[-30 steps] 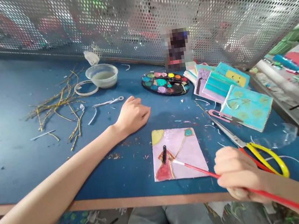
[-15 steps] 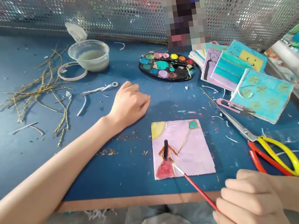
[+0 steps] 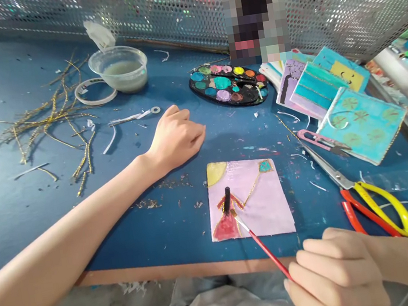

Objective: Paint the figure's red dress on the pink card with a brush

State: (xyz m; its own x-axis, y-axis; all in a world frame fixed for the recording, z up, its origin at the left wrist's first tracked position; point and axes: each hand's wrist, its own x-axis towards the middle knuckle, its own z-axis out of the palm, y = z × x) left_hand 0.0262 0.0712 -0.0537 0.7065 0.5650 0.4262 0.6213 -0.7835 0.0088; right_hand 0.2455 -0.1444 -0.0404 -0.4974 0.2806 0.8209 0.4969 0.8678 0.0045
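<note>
My right hand [image 3: 337,273] is closed round the red handle of a paintbrush [image 3: 267,253] near the table's front edge. The brush tip is at the red dress on a small square painting [image 3: 266,215], which shows a black-haired figure, a yellow sun and a teal kite on pale purple. Beyond the painting's upper left corner, my left hand [image 3: 177,139] rests on the table with its fingers curled in, nothing seen in them. A black palette [image 3: 230,82] of many paint colours lies past that hand, to the right.
On the right lie scissors [image 3: 348,183], a pink clip-like cutter [image 3: 318,139] and several painted cards [image 3: 365,123]. To the left are gold wire twigs [image 3: 48,121], a tape roll [image 3: 80,97] and a plastic bowl of cloudy water [image 3: 136,76]. Perforated metal panel [image 3: 177,15] closes off the back.
The camera view has shifted slightly. My right hand and the paintbrush have moved a little left and up in view, the tip still at the dress. My left hand stays in place.
</note>
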